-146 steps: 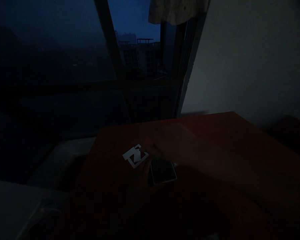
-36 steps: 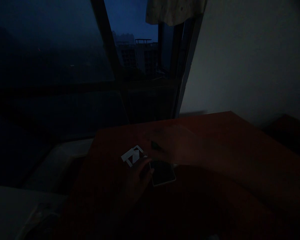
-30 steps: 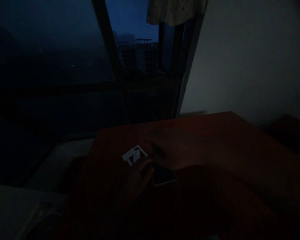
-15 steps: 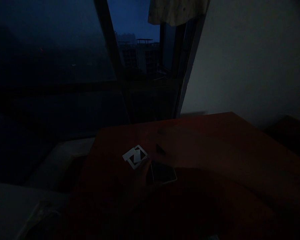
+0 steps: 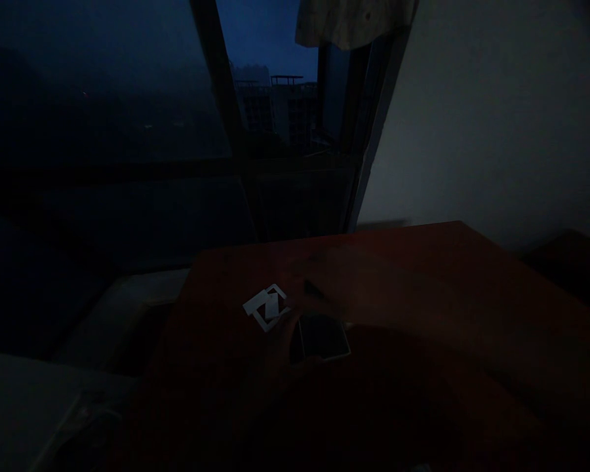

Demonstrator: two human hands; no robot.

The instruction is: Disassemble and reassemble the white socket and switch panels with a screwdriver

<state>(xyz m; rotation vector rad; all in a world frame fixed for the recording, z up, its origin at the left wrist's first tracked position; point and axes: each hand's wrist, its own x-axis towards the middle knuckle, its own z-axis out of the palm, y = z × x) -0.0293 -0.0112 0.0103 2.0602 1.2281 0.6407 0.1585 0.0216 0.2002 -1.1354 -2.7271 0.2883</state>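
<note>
The picture is very dark. My left hand grips a flat, dark rectangular thing with a pale edge, like a phone, at its left end; fingers are at the far edge and the thumb at the near edge. My right hand reaches in from the right, just beyond the slab, its fingertips near the left hand's fingers. A small dark patch shows between its thumb and fingers; whether it is an object or a gap, I cannot tell. Beside the fingertips lie a white square frame and white cards, overlapping.
The reddish table spreads under both hands. Behind it is a dark-framed window with a building outside and a cloth hanging at the top. A pale wall rises at the right. Something pale and indistinct lies low at left.
My right hand has shifted slightly left and down, its fingertips now closer to the white cards and the left hand. The left hand keeps its hold on the dark slab.
</note>
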